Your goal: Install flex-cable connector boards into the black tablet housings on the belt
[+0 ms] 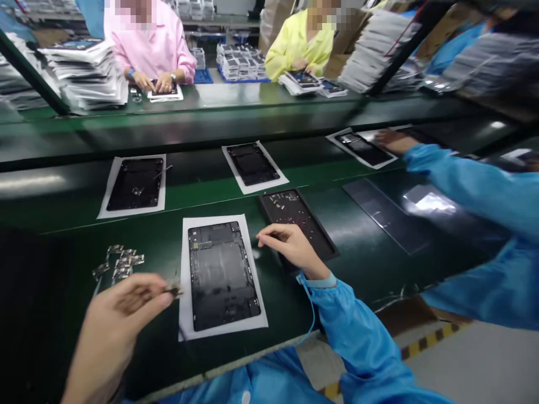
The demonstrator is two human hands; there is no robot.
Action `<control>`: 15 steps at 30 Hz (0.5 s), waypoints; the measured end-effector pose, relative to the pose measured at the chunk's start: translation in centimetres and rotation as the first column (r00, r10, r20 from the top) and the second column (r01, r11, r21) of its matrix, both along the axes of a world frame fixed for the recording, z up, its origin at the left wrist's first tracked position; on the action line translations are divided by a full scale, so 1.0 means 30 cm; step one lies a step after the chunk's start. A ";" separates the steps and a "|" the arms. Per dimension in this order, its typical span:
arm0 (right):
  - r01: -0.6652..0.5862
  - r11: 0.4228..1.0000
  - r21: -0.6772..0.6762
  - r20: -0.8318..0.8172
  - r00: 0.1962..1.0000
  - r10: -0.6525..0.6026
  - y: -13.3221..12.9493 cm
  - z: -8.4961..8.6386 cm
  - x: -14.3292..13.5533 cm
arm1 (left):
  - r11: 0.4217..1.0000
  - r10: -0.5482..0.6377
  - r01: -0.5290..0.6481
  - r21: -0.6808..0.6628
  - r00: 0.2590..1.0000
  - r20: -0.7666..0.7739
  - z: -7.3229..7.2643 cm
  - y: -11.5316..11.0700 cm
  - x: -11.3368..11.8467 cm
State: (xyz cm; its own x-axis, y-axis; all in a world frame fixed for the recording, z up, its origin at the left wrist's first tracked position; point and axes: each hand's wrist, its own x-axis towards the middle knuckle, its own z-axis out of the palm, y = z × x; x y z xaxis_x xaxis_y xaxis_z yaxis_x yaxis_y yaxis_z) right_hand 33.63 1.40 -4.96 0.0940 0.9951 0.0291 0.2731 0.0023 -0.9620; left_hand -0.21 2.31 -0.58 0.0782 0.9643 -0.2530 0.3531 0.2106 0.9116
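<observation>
A black tablet housing (pixel 223 275) lies on a white sheet (pixel 255 322) on the green bench in front of me. At its left edge my left hand (pixel 126 308) pinches a small circuit board (pixel 173 289) between thumb and fingers. Several similar small boards (pixel 123 265) lie in a loose cluster beyond that hand. Right of the housing, my right hand (pixel 292 247) hovers with thumb and index finger pressed together; anything between the fingertips is too small to make out. Beside it sits a black tray (pixel 314 230) holding small parts.
Three more housings (pixel 135 184) (pixel 252 164) (pixel 365 148) lie on white sheets along the strip beyond. A co-worker's blue sleeve (pixel 467 179) reaches in from the right, near clear film (pixel 387 216). Two people work across the bench among stacks of sheets (pixel 90 76).
</observation>
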 end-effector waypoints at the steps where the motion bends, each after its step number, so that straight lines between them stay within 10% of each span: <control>1: -0.044 0.999 -0.024 -0.041 0.998 0.043 -0.004 -0.003 -0.024 | 0.999 -0.032 0.034 -0.034 0.998 0.058 -0.010 0.015 0.051; 6: -0.218 0.969 -0.118 -0.176 0.965 0.195 -0.018 -0.017 -0.121 | 0.987 -0.126 0.146 -0.067 0.963 0.238 -0.079 0.073 0.226; 15: -0.462 0.869 -0.176 -0.139 0.886 0.443 -0.012 -0.034 -0.173 | 0.952 -0.240 0.278 -0.130 0.938 0.249 -0.158 0.085 0.268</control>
